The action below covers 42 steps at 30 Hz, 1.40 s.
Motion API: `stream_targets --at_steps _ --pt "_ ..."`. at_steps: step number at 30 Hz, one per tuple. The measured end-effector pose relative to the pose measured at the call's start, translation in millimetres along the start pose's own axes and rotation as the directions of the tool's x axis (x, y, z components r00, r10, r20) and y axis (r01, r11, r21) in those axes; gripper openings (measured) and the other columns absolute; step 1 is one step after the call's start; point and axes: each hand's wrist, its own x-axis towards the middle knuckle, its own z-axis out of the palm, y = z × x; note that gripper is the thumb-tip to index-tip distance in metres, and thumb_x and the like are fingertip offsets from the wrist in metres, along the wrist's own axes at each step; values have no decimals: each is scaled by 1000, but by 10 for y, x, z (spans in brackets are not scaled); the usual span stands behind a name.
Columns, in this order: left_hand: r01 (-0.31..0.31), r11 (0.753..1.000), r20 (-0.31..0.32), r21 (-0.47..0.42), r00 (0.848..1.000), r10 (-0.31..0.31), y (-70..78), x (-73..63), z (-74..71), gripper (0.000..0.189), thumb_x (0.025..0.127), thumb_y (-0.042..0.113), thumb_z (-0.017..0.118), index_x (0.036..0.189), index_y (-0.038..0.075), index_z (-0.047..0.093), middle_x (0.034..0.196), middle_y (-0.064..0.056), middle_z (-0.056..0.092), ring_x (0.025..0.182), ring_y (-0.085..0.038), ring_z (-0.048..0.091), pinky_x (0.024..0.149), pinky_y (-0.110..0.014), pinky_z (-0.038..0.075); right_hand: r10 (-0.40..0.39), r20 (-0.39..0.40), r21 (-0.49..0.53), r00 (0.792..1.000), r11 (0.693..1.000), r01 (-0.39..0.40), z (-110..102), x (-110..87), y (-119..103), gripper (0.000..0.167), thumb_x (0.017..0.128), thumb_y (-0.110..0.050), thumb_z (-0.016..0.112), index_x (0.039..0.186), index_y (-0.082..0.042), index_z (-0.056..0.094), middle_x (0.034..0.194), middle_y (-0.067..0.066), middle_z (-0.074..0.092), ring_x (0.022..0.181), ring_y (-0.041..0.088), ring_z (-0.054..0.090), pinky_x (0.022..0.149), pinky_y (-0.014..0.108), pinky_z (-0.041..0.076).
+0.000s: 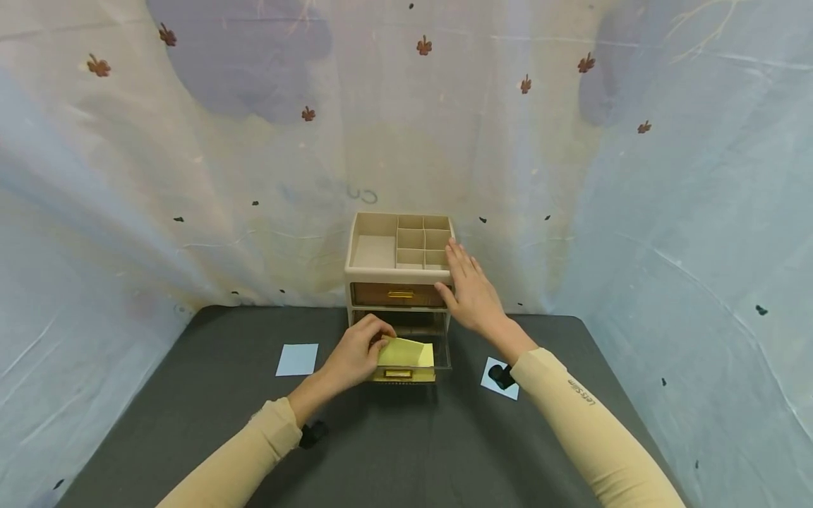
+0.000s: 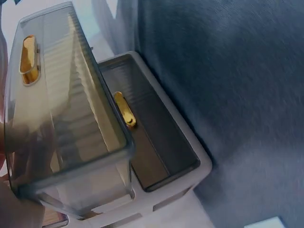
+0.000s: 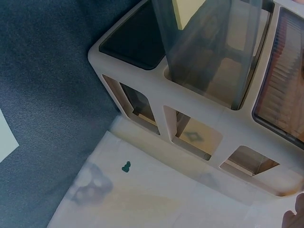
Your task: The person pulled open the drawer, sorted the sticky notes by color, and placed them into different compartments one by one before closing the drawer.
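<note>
Over there at the one pulled-out drawer (image 2: 71,142), I am pinching yellow paper (image 1: 406,353) inside it with my left grip (image 1: 358,351); my right grip (image 1: 475,300), fingers straight, is resting at the one organizer's (image 1: 400,271) right edge. Two other drawers (image 1: 368,295) are sitting closed. Two pale sheets (image 1: 297,360) are lying on the dark surface (image 1: 406,458).

wrist views: hands (image 2: 20,209) (image 3: 295,217) cut off | head view: right pale note (image 1: 489,383) partly hidden

We locate two pale-blue square paper sheets (image 1: 297,360) on a dark grey, round-cornered tabletop (image 1: 394,451). A pastel curtain (image 1: 254,155) with brown leaf motifs (image 1: 423,46) hangs behind.
</note>
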Motion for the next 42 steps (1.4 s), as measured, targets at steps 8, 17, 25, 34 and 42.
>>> stream_targets --at_steps 8,17,25,34,42 --pt "-4 996 194 90 981 -14 -75 64 -105 16 99 0 68 104 14 63 107 -1 61 92 -17 61 77 -36 57 6 6 0 1000 1000 -6 -16 3 -12 76 111 -37 47 167 -1 9 175 9 1 160 33 12 129 51 14" --pt "10 989 393 148 917 -68 -92 225 -206 15 99 5 71 108 11 61 108 -3 63 96 -19 66 80 -32 59 6 4 -8 1000 1000 -6 -15 4 -11 75 112 -37 46 167 -2 9 175 9 1 160 32 11 128 52 16" --pt "-23 974 458 223 885 -84 -133 310 -217 17 97 10 75 109 10 64 109 -5 64 88 -17 63 73 -32 56 14 16 -12 1000 1000 -14 1 1 -15 75 112 -38 45 167 -2 8 175 9 -1 161 31 10 128 52 16" --pt "-61 925 500 376 853 -147 -149 374 -125 26 94 18 80 117 10 70 111 -7 65 87 -20 67 71 -35 58 27 13 -8 1000 1000 -27 -9 -8 -25 75 112 -37 46 167 -2 9 175 9 0 160 32 12 130 48 12" --pt "-104 881 507 461 846 -165 -108 363 -86 22 91 20 84 110 12 75 102 -4 63 81 -17 62 65 -33 56 17 7 -16 1000 1000 -17 -6 -8 -28 76 112 -38 46 167 -2 8 175 9 0 160 32 11 129 51 14"
